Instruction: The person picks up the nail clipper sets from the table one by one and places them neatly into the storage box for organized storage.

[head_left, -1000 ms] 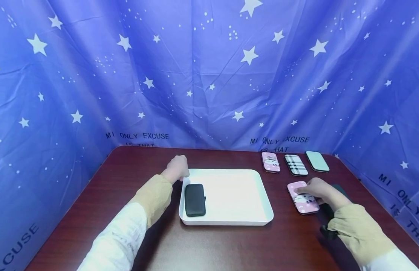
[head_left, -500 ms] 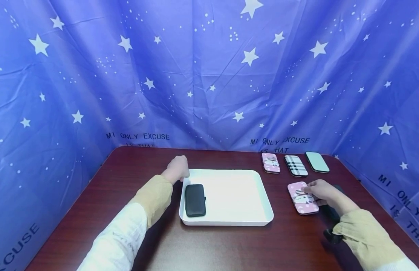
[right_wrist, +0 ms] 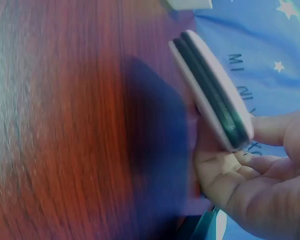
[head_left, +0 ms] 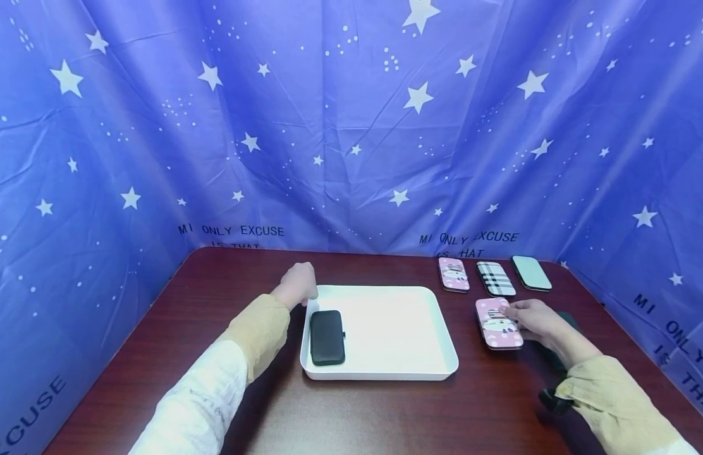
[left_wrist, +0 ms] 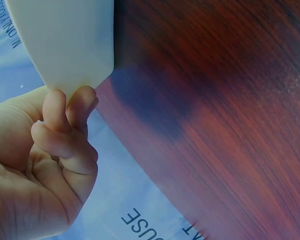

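Note:
My left hand pinches the far left corner of a white tray; in the left wrist view, thumb and fingertips close on the tray's corner. Inside the tray, along its left side, lies a black rectangular case with a small side clasp. To the right of the tray my right hand holds a slim pink case with a cartoon print, thumb on top and fingers beneath. The right wrist view shows that pink case edge-on, raised off the table, its two halves meeting at a dark seam.
At the back right lie a smaller pink cartoon case, a black-and-white plaid case and a pale green case. A dark case shows partly behind the right wrist. A starry blue curtain surrounds the brown table.
My right hand has shifted its grip to the pink case's right edge, lifted it and moved it slightly left and away from me. The left hand and tray stay in place.

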`<state>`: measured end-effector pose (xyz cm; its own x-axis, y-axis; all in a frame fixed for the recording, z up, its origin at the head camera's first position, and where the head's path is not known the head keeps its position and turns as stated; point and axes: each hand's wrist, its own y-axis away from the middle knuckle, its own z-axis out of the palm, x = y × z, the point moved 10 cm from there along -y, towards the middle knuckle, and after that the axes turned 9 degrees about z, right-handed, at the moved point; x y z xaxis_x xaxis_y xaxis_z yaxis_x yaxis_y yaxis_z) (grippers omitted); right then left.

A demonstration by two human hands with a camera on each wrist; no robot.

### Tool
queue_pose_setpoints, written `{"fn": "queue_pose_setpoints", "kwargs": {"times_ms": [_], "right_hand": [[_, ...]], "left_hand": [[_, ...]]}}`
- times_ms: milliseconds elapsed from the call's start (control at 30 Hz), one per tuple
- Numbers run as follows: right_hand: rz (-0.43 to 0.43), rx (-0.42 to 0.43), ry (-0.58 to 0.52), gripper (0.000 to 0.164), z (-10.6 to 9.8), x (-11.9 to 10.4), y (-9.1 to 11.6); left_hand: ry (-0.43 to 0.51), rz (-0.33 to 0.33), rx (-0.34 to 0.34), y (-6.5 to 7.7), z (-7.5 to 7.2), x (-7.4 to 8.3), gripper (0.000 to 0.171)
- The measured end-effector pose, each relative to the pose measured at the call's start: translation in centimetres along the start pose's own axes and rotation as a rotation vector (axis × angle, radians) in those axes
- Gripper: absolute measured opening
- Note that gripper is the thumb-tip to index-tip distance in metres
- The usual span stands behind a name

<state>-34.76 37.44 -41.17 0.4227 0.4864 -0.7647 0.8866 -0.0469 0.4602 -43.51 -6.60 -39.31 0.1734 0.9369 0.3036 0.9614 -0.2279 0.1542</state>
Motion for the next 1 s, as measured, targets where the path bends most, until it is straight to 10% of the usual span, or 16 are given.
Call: {"fn": "queue_pose_setpoints", "kwargs": {"times_ms": [1000], "right_hand": [[-0.243,0.007,-0.251,0.059,4.6,-8.1,2.1]], "left_hand": [[-0.014,0.013,0.032,0.5,-0.3,0.2,0.036]]}}
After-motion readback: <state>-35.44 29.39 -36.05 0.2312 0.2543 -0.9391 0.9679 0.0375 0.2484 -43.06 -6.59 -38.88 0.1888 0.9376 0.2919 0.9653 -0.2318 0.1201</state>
